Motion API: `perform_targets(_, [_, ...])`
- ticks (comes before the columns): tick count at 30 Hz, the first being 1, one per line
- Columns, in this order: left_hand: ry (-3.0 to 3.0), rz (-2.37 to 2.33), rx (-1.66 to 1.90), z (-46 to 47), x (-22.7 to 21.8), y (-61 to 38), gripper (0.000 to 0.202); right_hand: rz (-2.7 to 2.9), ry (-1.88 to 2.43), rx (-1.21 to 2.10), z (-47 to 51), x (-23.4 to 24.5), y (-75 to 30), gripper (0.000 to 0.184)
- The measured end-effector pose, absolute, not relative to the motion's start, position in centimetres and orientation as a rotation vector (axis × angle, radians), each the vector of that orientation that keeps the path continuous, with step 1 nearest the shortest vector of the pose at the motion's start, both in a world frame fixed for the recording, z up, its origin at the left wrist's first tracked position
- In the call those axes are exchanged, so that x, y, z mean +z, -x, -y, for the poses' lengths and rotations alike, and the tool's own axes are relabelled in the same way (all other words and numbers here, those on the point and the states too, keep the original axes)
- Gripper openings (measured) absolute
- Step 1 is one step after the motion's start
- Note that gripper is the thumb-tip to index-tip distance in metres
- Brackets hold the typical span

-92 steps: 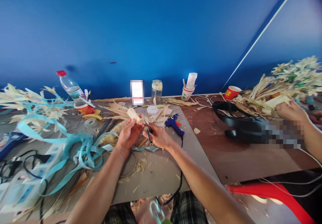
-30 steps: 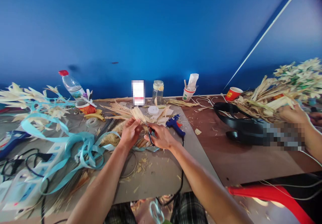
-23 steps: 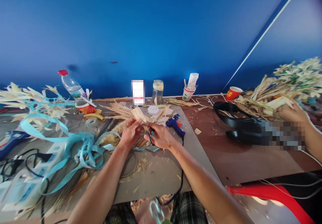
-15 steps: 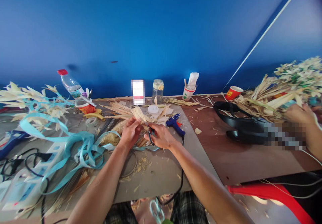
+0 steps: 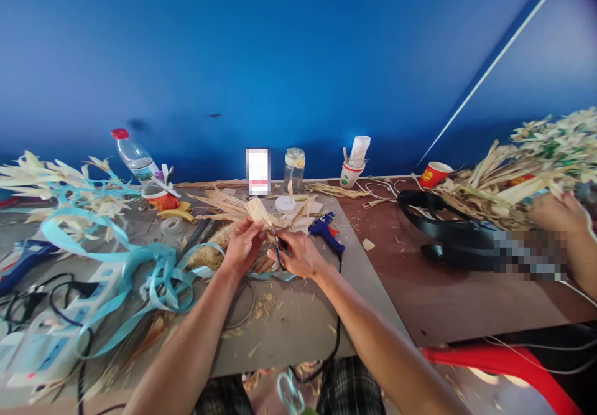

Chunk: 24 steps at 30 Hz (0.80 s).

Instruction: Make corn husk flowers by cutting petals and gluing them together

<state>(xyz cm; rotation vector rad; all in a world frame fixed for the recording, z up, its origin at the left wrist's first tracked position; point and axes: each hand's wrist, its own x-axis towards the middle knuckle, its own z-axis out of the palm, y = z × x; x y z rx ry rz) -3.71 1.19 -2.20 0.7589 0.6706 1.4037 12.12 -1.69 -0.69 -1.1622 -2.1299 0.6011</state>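
My left hand (image 5: 240, 247) grips a pale dried corn husk piece (image 5: 259, 211) and holds it up over the grey table (image 5: 298, 315). Right beside it, my right hand (image 5: 301, 254) is closed on a small pair of scissors (image 5: 278, 247), whose blades point at the base of the husk. Cut husk scraps (image 5: 263, 303) lie on the table just below both hands. A blue glue gun (image 5: 326, 231) rests directly behind my right hand.
Light blue ribbon (image 5: 140, 272) and black cables sprawl at left. A water bottle (image 5: 133, 157), a glass jar (image 5: 293, 166), a paper cup (image 5: 349, 172) and a red cup (image 5: 433, 173) stand along the blue wall. Another person's hand (image 5: 557, 213) handles husks (image 5: 508, 185) at right.
My left hand turned the husk piece and brought it lower toward the scissors; my right hand closed in on it. The other person's hand shifted right among the husks.
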Motion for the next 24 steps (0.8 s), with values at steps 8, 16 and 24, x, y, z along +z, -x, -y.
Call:
perform_targets(8, [-0.833,-0.731,1.472,-1.33,-2.29,3.6,0.019,2.158,1.18,0.521,1.58,-0.86,-12.02,0.019])
perform_targets(16, [-0.761,-0.681,1.441,-1.38,-2.56,3.87,0.019,2.165,1.145,0.48,1.44,-1.17,-12.22,0.024])
perform_targets(24, [-0.693,-0.616,1.45,-1.31,-2.57,3.78,0.021,2.191,1.165,0.465,1.41,-1.28,-12.11,0.02])
